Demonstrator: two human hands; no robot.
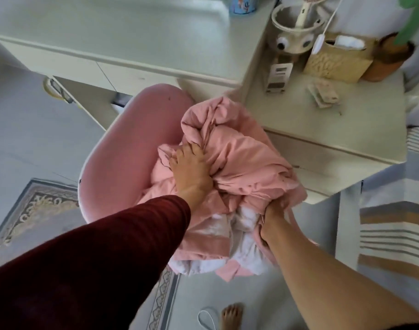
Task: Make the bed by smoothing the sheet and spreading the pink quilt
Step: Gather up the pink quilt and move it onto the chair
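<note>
The pink quilt (241,158) lies bunched in a heap on a pink chair (130,148), with its white lining showing at the lower edge. My left hand (191,167), in a dark red sleeve, sits on top of the heap with its fingers dug into the folds. My right hand (270,222) grips the quilt's lower right edge, fingers curled into the fabric. A striped sheet (391,234) shows on the bed at the far right edge.
A pale desk (132,44) stands behind the chair, and a low cabinet (322,129) beside it carries a googly-eyed cup, a woven box and a potted plant. A patterned rug (37,210) covers the floor on the left. My bare foot (231,315) stands below.
</note>
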